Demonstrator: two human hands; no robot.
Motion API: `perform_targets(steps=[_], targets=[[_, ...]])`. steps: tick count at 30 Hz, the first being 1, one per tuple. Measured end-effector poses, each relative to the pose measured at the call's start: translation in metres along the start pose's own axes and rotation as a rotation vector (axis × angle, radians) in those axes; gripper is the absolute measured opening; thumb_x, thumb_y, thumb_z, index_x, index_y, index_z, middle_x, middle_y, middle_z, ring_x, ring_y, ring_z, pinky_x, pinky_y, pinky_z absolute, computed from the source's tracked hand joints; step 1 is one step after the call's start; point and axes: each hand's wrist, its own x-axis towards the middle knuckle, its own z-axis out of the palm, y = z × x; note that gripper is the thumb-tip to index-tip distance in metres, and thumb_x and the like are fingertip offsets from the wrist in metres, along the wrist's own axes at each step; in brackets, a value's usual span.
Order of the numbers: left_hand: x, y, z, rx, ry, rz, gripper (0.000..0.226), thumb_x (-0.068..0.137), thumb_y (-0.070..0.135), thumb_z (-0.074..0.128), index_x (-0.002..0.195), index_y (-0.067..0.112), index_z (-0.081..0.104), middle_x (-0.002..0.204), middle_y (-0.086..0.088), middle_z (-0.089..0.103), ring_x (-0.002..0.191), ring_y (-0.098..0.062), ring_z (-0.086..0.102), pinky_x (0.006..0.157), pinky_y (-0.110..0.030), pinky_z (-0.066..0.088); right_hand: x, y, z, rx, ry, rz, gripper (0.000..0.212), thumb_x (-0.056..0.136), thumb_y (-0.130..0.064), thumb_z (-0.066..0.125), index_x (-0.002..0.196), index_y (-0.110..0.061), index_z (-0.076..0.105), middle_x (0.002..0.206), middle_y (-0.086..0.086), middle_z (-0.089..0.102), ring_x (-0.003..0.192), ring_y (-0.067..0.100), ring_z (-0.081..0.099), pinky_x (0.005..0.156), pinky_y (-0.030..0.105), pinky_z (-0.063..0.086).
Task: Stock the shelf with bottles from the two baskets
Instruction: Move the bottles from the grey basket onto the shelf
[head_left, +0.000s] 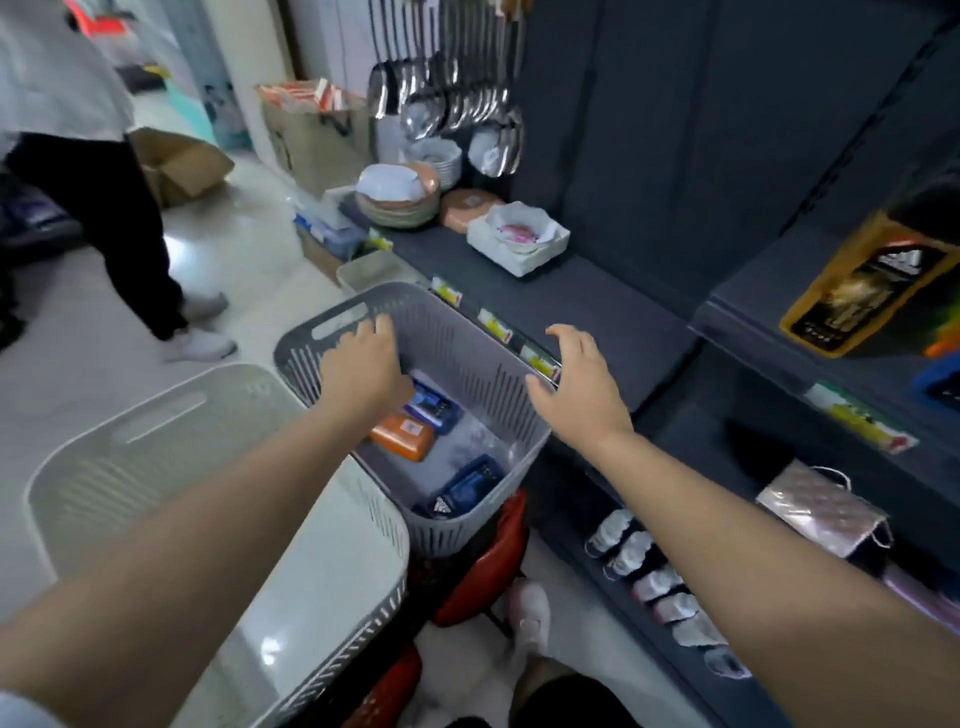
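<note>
Three flat plastic bottles lie on the floor of the grey slotted plastic basket (470, 358). An orange bottle (402, 437) and a dark blue bottle (435, 408) sit side by side towards the basket's left wall. A second dark blue bottle (467, 489) lies in its near corner.

The left hand (363, 366) reaches in over the far left rim, above the first two bottles. Its fingers bend down by the handle slot, though through the blur I cannot tell whether they grip the rim or hold anything. The right hand (577, 387) hangs spread wide and holding nothing over the basket's right rim, just beside the front edge of the dark grey metal shelf (613, 306).

The basket rests on a red plastic stool (501, 545). A white slotted plastic basket (156, 467) stands against its near left side.

A yellow-and-black bottle (862, 283) stands on the higher shelf board at the right. At the shelf's far left end are a stack of plates (397, 202) and a white square dish (519, 238).
</note>
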Motion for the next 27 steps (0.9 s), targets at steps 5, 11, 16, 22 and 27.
perform_targets(steps=[5, 11, 16, 22, 27], targets=[[0.013, -0.041, 0.004, -0.008, 0.016, -0.113, 0.057, 0.079, 0.032, 0.068, 0.125, 0.01, 0.043, 0.127, -0.014, 0.051, 0.115, -0.038, 0.052, 0.087, -0.046, 0.045, 0.04, -0.026, 0.042, -0.035, -0.153, -0.151, 0.047, 0.092, -0.022, 0.058, 0.136, -0.012, 0.042, 0.136, 0.008, 0.043, 0.121, 0.025, 0.048, 0.093, 0.034, 0.041], [0.035, -0.045, 0.034, -0.029, -0.068, -0.237, 0.06, 0.085, 0.042, 0.064, 0.135, 0.015, 0.041, 0.13, -0.011, 0.048, 0.117, -0.034, 0.051, 0.083, -0.043, 0.046, 0.093, -0.029, 0.095, -0.075, -0.373, -0.186, 0.042, 0.094, -0.022, 0.057, 0.132, -0.01, 0.043, 0.134, 0.01, 0.046, 0.115, 0.028, 0.051, 0.087, 0.037, 0.046], [0.054, -0.028, 0.075, -0.167, -0.236, -0.318, 0.083, 0.071, 0.055, 0.077, 0.138, 0.024, 0.04, 0.127, -0.005, 0.048, 0.116, -0.028, 0.053, 0.086, -0.041, 0.047, 0.133, -0.014, 0.139, -0.166, -0.588, -0.174, 0.037, 0.092, -0.021, 0.06, 0.123, -0.007, 0.045, 0.128, 0.014, 0.047, 0.112, 0.034, 0.051, 0.085, 0.04, 0.044], [0.046, -0.007, 0.148, -0.211, -0.763, -0.297, 0.099, 0.055, 0.057, 0.087, 0.137, 0.023, 0.042, 0.134, -0.002, 0.056, 0.12, -0.025, 0.055, 0.096, -0.038, 0.047, 0.173, 0.004, 0.201, -0.243, -0.817, -0.101, 0.052, 0.087, -0.02, 0.066, 0.128, 0.001, 0.043, 0.132, 0.022, 0.046, 0.121, 0.039, 0.049, 0.095, 0.04, 0.042], [0.027, 0.012, 0.206, -0.073, -0.973, -0.118, 0.089, 0.068, 0.042, 0.083, 0.142, 0.027, 0.036, 0.136, -0.01, 0.047, 0.122, -0.029, 0.048, 0.102, -0.045, 0.037, 0.192, 0.008, 0.246, -0.22, -0.846, -0.113, 0.051, 0.091, -0.019, 0.062, 0.133, 0.001, 0.042, 0.134, 0.022, 0.046, 0.122, 0.038, 0.049, 0.097, 0.039, 0.042]])
